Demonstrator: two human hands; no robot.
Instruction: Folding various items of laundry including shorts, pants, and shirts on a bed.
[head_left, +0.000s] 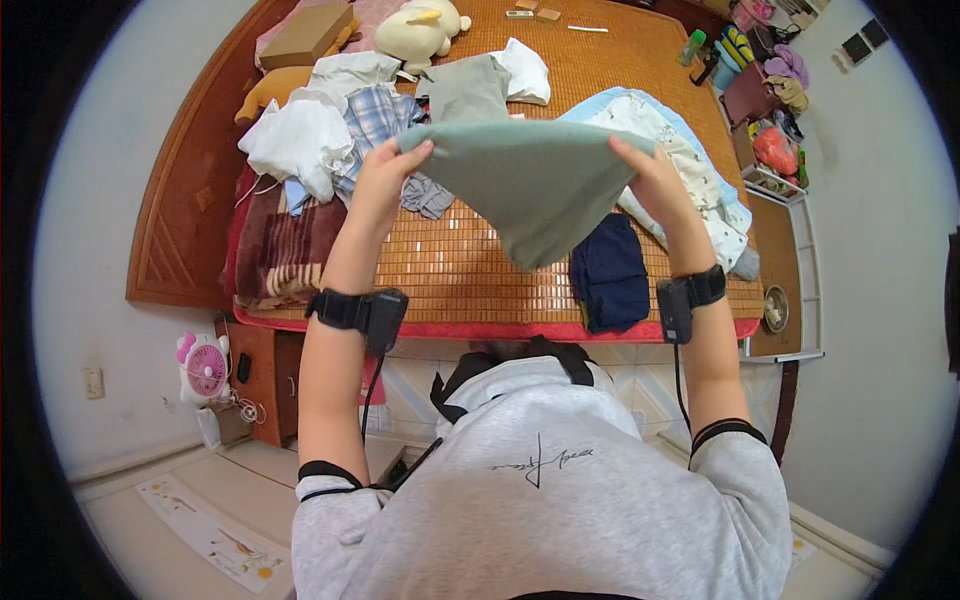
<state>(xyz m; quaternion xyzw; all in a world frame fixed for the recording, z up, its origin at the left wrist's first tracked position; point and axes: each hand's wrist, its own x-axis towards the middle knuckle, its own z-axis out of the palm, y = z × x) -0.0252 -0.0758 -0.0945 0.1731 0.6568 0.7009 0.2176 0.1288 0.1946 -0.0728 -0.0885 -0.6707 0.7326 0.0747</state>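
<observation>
A grey-green cloth (525, 180) hangs stretched between my two hands above the bed mat (450, 259). My left hand (386, 176) pinches its left upper corner, thumb on top. At the opposite upper corner, my right hand (654, 184) grips the same cloth. Its lower part narrows to a drooping point. Below and left of my right hand lies a folded navy garment (611, 274) at the bed's front edge. Beyond the held cloth rests another grey-green garment (465, 86), partly hidden by it.
On the left are white clothes (300, 142), a blue plaid shirt (375, 116) and a folded brown blanket (289, 251). A patterned white quilt with blue edging (686, 154) lies right. Plush toys (416, 34) and a cardboard box (307, 36) sit at the back. A pink fan (206, 371) stands at lower left.
</observation>
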